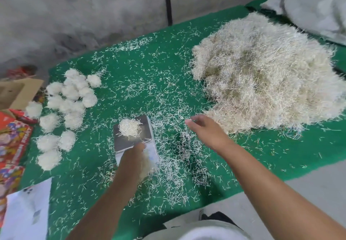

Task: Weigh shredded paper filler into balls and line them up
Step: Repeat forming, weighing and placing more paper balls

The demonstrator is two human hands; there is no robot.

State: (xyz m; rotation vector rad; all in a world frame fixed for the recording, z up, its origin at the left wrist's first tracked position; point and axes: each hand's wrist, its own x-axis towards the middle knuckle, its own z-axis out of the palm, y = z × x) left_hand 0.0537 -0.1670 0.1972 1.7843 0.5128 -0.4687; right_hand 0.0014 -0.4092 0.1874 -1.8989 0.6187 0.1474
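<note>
I see a fluffy white clump of shredded paper [129, 129] sitting on the shiny square metal pan of the scale [119, 142], which stands on a green felt-like mat [159, 67] strewn with thin strips. My left hand [131, 162] curls around a loose tuft of filler [147, 166] just in front of the pan, its fingers close to the clump but apart from it. My right hand [204, 129] hovers with relaxed fingers between the scale and the big, wiry, cream pile [262, 75]; finished balls [65, 108] cluster left.
</note>
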